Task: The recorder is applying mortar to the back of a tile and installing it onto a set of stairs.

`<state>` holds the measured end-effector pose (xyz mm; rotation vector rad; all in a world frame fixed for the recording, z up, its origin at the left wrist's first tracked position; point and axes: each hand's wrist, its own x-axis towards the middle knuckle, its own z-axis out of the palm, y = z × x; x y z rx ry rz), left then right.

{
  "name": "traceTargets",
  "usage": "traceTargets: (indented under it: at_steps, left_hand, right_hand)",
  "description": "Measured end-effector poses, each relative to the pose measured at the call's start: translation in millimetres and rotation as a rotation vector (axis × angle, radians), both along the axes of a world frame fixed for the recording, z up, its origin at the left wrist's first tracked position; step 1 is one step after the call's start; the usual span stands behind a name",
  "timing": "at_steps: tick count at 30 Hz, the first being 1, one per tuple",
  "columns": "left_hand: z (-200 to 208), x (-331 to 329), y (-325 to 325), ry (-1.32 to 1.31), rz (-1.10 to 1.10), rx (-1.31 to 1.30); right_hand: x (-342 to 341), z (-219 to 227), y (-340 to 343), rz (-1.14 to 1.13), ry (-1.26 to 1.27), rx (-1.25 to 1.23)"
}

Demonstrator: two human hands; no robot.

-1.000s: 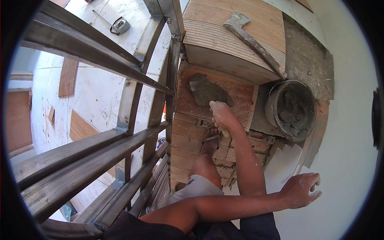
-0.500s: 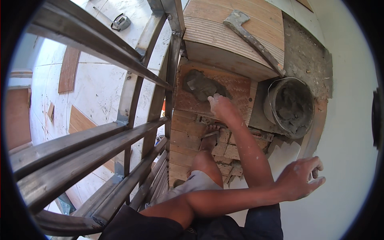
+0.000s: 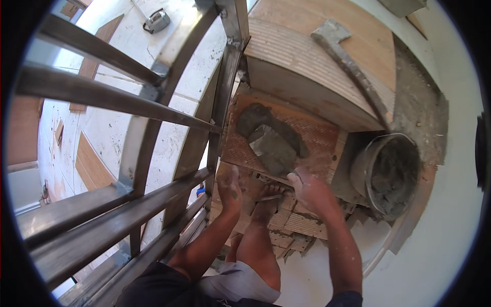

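A reddish-brown tile (image 3: 317, 138) with a ribbed face lies against the step's riser. Grey mortar (image 3: 253, 115) is heaped across its middle. My right hand (image 3: 309, 192) is closed round the handle of a trowel; the blade (image 3: 273, 148), smeared grey, rests on the mortar. At the tile's near left corner is my left hand (image 3: 230, 192), thumb pointing up beside the edge. Its other fingers are partly hidden, so I cannot tell whether they grip the tile. To the right stands a bucket (image 3: 360, 171) of wet mortar.
Bare metal railing bars (image 3: 138, 153) stand close on my left. A mortar-stained hatchet (image 3: 353, 66) lies on the wood-look step (image 3: 307, 43) above. My bare foot (image 3: 271, 192) is just below the tile. A white wall (image 3: 434, 256) runs along the right.
My left hand has swung from near the right wall to the tile's near left corner. The trowel has drawn back toward me over the mortar. The view has shifted.
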<state>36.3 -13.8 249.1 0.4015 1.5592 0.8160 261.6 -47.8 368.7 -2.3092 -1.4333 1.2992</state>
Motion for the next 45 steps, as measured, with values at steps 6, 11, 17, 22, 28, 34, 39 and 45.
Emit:
traceTargets:
  at_steps: [6,11,17,22,28,34,39,45]
  left_hand:
    - [-26,1,11,-0.04,-0.053,0.163]
    - [-26,3,16,-0.011,-0.135,0.257]
    - [-20,-1,18,0.092,-0.217,0.252]
    - [-30,-5,19,0.027,-0.124,0.273]
    - [-30,-4,19,0.053,-0.17,0.294]
    - [-27,-1,18,0.078,-0.224,0.272]
    - [-32,-9,20,0.072,-0.206,0.296]
    - [-25,5,17,0.067,-0.192,0.271]
  right_hand:
    - [16,-18,51,0.212,-0.164,0.19]
    - [31,-17,90,0.265,-0.232,0.226]
    - [38,6,117,0.319,-0.021,-0.017]
    - [23,18,83,0.361,-0.103,0.0]
    - [28,13,68,0.313,-0.36,0.095]
    - [39,0,67,0.193,-0.299,0.126]
    - [48,17,38,0.217,-0.022,0.029]
    - [37,26,-71,-0.774,0.487,-0.129]
